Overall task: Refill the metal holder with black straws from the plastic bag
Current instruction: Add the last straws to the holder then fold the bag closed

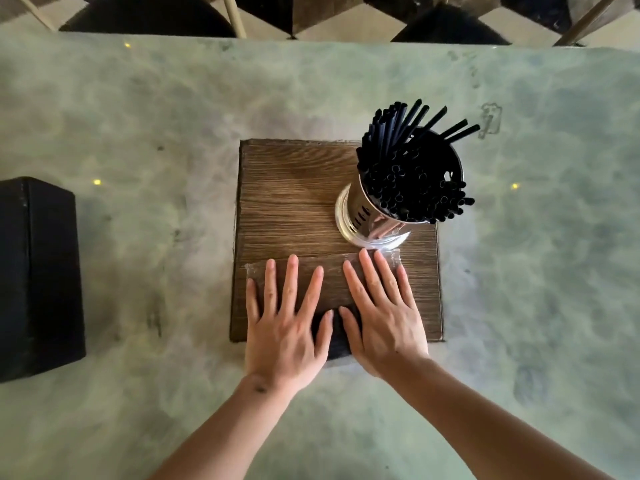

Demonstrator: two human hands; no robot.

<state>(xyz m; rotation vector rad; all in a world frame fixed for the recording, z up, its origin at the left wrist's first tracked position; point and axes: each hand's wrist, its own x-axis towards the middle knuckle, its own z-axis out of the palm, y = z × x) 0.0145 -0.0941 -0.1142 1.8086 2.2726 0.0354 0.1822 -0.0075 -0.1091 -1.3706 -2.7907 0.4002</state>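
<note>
A shiny metal holder (367,220) stands on the right side of a wooden board (287,202), packed with black straws (412,174) that fan out of its top. A clear plastic bag (332,278) lies flat across the near part of the board. My left hand (287,320) and my right hand (384,313) rest side by side on the bag, palms down, fingers straight and spread. A dark patch (337,337) shows between my thumbs at the near edge; I cannot tell what it is.
The board sits in the middle of a mottled green-grey table (138,116). A black box (38,278) lies at the left edge. Dark chair seats (149,19) line the far side of the table.
</note>
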